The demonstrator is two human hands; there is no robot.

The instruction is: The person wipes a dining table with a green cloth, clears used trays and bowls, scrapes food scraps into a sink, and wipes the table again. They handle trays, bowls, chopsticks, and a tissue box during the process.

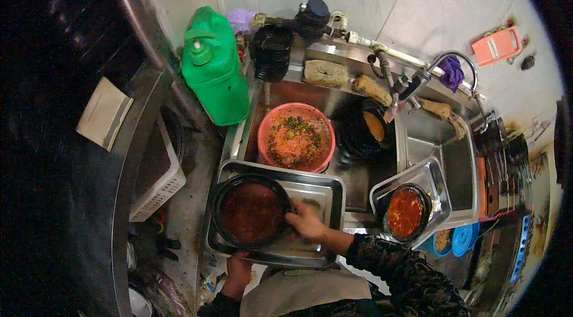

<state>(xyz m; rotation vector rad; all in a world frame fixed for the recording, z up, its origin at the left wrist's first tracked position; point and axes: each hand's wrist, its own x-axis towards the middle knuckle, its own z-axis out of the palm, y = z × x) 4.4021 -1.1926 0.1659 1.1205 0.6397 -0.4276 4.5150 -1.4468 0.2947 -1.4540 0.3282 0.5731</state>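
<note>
A large black bowl (pixel 250 212) with dark reddish liquid or residue inside is at the left end of a rectangular stainless steel tray (pixel 309 191). My right hand (pixel 309 223) grips the bowl's right rim, thumb towards the inside. Lower down, my left hand (pixel 238 270) is at the tray's near edge and appears to hold its rim; its fingertips are partly hidden. Just beyond the tray, a pink plastic strainer (pixel 329 131) holds food scraps in the sink. To the right, a smaller metal tray (pixel 432 174) carries a black bowl of red soup (pixel 405 212).
Stacked black bowls (pixel 358 138) stand in the sink (pixel 286 91), below the faucet (pixel 416 84). A green jug (pixel 215 71) is at back left, beside a black stack (pixel 272 53). A white plastic basket (pixel 156 191) sits lower left. Blue-lidded tubs (pixel 465 238) are at right.
</note>
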